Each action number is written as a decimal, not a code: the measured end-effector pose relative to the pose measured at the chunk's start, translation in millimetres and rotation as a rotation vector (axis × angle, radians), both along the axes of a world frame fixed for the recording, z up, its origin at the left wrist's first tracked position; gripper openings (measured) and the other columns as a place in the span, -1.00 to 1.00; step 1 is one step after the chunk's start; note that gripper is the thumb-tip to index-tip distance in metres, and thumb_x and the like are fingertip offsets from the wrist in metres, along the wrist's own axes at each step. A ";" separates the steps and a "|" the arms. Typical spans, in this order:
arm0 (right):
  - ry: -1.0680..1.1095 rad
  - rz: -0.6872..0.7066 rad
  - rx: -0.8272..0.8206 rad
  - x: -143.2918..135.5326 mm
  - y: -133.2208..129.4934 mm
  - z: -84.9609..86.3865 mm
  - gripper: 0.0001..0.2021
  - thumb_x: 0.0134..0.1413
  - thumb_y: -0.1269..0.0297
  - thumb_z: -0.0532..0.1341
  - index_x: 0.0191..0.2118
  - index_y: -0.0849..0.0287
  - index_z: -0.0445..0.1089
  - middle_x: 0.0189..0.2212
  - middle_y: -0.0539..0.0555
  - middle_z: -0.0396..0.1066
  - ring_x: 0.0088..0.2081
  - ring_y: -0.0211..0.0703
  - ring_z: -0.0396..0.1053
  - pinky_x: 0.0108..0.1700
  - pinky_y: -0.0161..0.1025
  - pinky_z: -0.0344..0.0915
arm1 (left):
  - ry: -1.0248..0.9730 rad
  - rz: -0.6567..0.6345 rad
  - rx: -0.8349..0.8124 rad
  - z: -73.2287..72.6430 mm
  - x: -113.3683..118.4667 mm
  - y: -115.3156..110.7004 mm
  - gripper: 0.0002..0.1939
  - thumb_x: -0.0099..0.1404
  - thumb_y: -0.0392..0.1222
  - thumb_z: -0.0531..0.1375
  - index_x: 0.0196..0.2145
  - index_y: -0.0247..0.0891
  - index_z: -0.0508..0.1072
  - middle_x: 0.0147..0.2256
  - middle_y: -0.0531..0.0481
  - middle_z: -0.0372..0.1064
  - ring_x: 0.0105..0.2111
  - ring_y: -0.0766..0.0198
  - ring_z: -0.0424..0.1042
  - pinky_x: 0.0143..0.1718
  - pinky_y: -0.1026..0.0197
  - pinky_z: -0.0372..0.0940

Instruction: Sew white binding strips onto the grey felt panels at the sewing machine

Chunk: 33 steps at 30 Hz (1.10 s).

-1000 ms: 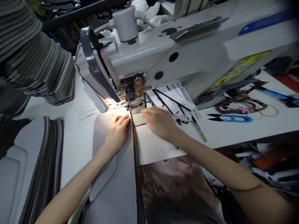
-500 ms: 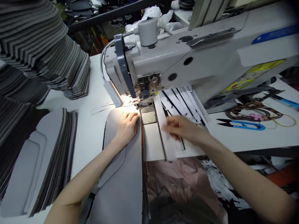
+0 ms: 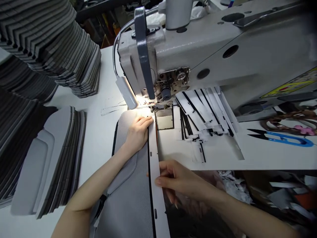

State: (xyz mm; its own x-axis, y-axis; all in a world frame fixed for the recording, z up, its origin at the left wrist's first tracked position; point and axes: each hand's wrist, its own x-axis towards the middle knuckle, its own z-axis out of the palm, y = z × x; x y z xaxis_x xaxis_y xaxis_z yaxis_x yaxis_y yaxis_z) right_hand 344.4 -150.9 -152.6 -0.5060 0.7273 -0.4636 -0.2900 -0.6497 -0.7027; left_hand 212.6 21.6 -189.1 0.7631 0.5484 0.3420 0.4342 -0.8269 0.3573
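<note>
A long white strip (image 3: pixel 154 165) with a black edge lies along the right edge of a grey fabric panel (image 3: pixel 131 198), its far end at the sewing machine's lit needle area. My left hand (image 3: pixel 138 132) presses on the panel and the strip's far end, just in front of the needle, fingers close together. Lower down, my right hand (image 3: pixel 173 180) pinches the strip's right edge between thumb and fingers. The sewing machine (image 3: pixel 198 53) stands over the far end of the work.
Stacked grey panels (image 3: pixel 56 43) rise at the left, with more panels (image 3: pixel 49 158) nearer. White strips (image 3: pixel 205 112) are spread right of the needle. Blue snips (image 3: pixel 284 138) and a brown ring-shaped item (image 3: pixel 274 120) lie farther right. A small lamp (image 3: pixel 126 92) lights the needle.
My right hand has moved left and nearer, bringing the white strip onto the panel's edge. My left hand remains by the needle. The view has shifted closer to the machine.
</note>
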 end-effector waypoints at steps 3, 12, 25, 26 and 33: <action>-0.032 -0.004 0.015 0.3 1.3 -2.2 -0.78 0.07 0.18 0.33 -0.33 0.20 0.32 -0.62 -0.12 0.36 -0.67 -0.42 0.26 -0.64 -0.49 0.24 | -0.006 0.004 0.010 0.8 1.6 0.7 -0.61 0.30 -0.43 -0.02 -0.03 -0.28 0.48 0.04 -0.08 0.49 -0.03 0.10 0.38 0.10 -0.04 0.32; -0.549 -0.045 0.496 1.0 -3.7 -8.1 -0.84 0.15 0.50 0.00 -0.38 0.15 0.23 -0.51 -0.05 0.28 -0.50 -0.30 0.27 -0.42 -0.33 0.21 | 0.047 -0.013 -0.023 9.6 8.6 1.0 -0.74 0.25 -0.41 0.05 -0.21 -0.27 0.50 -0.02 -0.07 0.53 -0.10 0.11 0.38 0.00 -0.01 0.35; -0.774 -0.222 0.453 -18.5 -6.7 -24.7 -0.23 0.21 0.46 -0.01 0.45 0.28 -0.39 -0.46 -0.05 0.26 -0.45 -0.20 0.24 -0.39 -0.24 0.25 | 0.052 -0.093 0.104 9.9 11.1 -5.9 -0.76 0.20 -0.46 0.08 -0.23 -0.26 0.44 -0.04 -0.10 0.53 -0.16 0.10 0.39 -0.09 0.00 0.42; -0.777 -0.196 0.465 -17.4 -6.5 -23.9 -0.23 0.20 0.47 -0.01 0.45 0.32 -0.38 -0.47 -0.06 0.24 -0.46 -0.20 0.24 -0.39 -0.23 0.25 | 0.068 -0.090 0.112 10.4 11.3 -6.7 -0.76 0.19 -0.46 0.08 -0.24 -0.27 0.43 -0.02 -0.11 0.51 -0.15 0.09 0.38 -0.09 0.00 0.42; -0.829 -0.079 0.472 -14.8 -2.8 -17.8 -0.17 0.13 0.51 0.04 0.44 0.51 -0.40 -0.53 -0.12 0.13 -0.49 -0.20 0.19 -0.33 -0.17 0.27 | 0.172 -0.085 0.160 14.3 14.6 -10.8 -0.76 0.14 -0.48 0.05 -0.28 -0.27 0.37 0.01 -0.16 0.47 -0.19 0.07 0.34 -0.10 0.00 0.40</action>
